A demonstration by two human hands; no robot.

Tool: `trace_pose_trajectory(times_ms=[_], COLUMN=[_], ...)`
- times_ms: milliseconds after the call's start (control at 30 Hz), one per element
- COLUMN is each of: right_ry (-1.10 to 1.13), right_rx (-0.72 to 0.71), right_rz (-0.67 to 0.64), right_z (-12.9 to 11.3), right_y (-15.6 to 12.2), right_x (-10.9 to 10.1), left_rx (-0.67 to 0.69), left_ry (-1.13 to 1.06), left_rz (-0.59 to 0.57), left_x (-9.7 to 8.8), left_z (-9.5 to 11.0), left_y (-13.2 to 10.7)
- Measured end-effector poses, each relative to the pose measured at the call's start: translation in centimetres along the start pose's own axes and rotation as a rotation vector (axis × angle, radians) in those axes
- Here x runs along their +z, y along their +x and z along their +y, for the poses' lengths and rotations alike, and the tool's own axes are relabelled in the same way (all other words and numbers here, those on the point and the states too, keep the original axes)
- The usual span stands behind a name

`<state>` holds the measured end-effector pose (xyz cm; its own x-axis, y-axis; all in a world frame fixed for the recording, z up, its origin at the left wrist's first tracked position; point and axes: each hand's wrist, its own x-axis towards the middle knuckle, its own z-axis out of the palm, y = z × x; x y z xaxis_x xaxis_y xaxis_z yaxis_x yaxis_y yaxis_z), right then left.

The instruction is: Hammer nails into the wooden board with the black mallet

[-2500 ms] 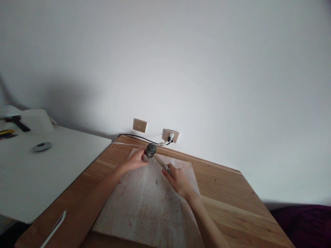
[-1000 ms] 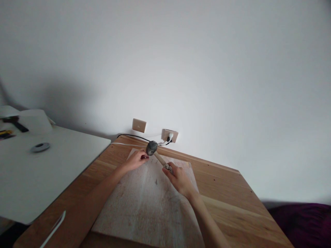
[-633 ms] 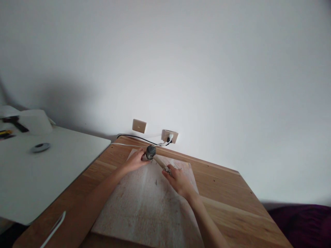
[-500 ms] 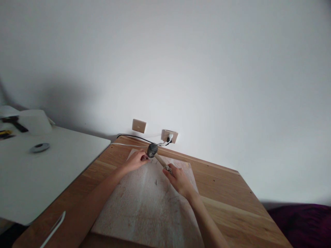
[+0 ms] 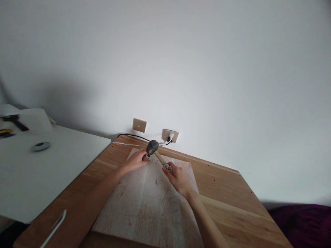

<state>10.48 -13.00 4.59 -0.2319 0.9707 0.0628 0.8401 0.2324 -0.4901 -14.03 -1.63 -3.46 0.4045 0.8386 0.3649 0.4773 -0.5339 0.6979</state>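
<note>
My right hand (image 5: pixel 178 177) is wrapped round the light wooden handle of a mallet (image 5: pixel 152 147) with a dark, rounded head. The head hangs over the far part of a worn, whitish board (image 5: pixel 144 203). Close under it, my left hand (image 5: pixel 137 160) rests at the board's far left, thumb and fingers curled toward each other in a pinch. What sits between those fingertips is too small to make out. A few thin nail-like bits (image 5: pixel 156 161) stand on the board beside them, and a small dark mark (image 5: pixel 156 182) shows nearer to me.
The board lies on a wooden tabletop (image 5: pixel 219 186) against a white wall. Behind it are a socket with a plug (image 5: pixel 170 136), a blank plate (image 5: pixel 139 125) and cables (image 5: pixel 131 135). At left, a white table (image 5: pixel 72 151) holds a grey tape roll (image 5: pixel 41 146) and dark tools (image 5: pixel 18 121).
The mallet head has risen slightly above the left fingertips. The left thumb and fingers look slightly further apart. Both hands otherwise keep their places.
</note>
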Motion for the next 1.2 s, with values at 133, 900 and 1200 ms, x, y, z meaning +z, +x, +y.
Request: trace_pose_trajectory(times_ms=[133, 900, 1200], right_ry=[-0.105, -0.034, -0.091], right_rx=[0.036, 0.004, 0.041], right_rz=[-0.108, -0.040, -0.107], right_z=[0.4, 0.0, 0.6], right_y=[0.2, -0.3, 0.0], right_x=[0.5, -0.4, 0.3], left_rx=[-0.017, 0.009, -0.108], left_ry=[-0.020, -0.040, 0.014], left_rz=[0.063, -0.015, 0.051], left_x=[0.1, 0.1, -0.1], left_z=[0.2, -0.4, 1.1], left_y=[-0.2, 0.2, -0.4])
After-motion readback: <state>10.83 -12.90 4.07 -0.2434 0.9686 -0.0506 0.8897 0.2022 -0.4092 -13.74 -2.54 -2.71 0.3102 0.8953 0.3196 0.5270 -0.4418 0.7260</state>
